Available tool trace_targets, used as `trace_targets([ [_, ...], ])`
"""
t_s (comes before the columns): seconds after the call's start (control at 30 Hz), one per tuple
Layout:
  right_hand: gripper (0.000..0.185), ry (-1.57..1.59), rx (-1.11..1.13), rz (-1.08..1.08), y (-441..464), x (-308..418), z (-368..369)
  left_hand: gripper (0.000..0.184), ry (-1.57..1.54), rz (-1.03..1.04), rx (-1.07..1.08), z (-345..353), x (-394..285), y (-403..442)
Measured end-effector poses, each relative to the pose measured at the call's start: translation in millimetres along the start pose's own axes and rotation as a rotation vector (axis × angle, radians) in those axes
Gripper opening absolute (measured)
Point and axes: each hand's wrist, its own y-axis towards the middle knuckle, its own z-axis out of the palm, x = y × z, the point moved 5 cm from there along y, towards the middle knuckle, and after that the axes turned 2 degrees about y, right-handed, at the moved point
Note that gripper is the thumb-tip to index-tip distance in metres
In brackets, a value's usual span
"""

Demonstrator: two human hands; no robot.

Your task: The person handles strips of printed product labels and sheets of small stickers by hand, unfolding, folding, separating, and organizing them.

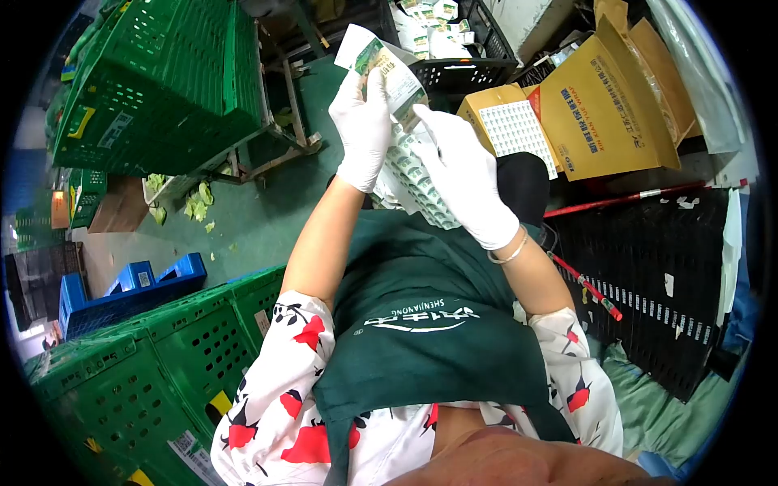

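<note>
My left hand (pixel 361 121), in a white glove, is closed on a printed packet (pixel 395 74) with green and white markings, which it holds up in front of me. Close beside it, my right hand (pixel 463 162), also gloved, has its fingers at the packet's lower edge; whether they grip anything is hidden. Below and between the hands hangs a sheet of small printed labels (pixel 417 180), reaching down over my lap. How the sheet is held cannot be made out.
Green crates (pixel 162 89) stand at upper left, more (pixel 154 381) at lower left. A black crate (pixel 466 74) of white packets is ahead. At right are an open cardboard box (pixel 604 105), a label sheet (pixel 519 130) and a black panel (pixel 648 275). A blue pallet (pixel 138 292) lies left.
</note>
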Motion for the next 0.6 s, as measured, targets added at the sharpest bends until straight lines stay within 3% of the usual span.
trace_targets([
  [0.17,0.045,-0.194,-0.006,-0.146,5.5,11.7,14.9,0.020,0.006,-0.044,-0.016,0.6,-0.3,-2.1],
  [0.33,0.054,-0.219,0.025,-0.201,-4.0,21.9,17.3,0.024,-0.074,-0.244,0.043,-0.4,28.4,-2.7],
  [0.47,0.044,-0.054,-0.067,-0.325,-18.1,25.1,6.8,0.025,-0.026,-0.250,0.017,-7.7,30.0,-4.9],
  [0.5,0.035,0.119,-0.084,-0.304,-20.2,21.8,1.4,0.026,-0.070,-0.263,-0.041,-9.2,33.7,-4.5],
  [0.6,0.027,0.678,0.033,0.288,-19.0,-5.1,-12.9,0.025,-0.135,-0.262,-0.083,-16.3,44.6,-5.6],
])
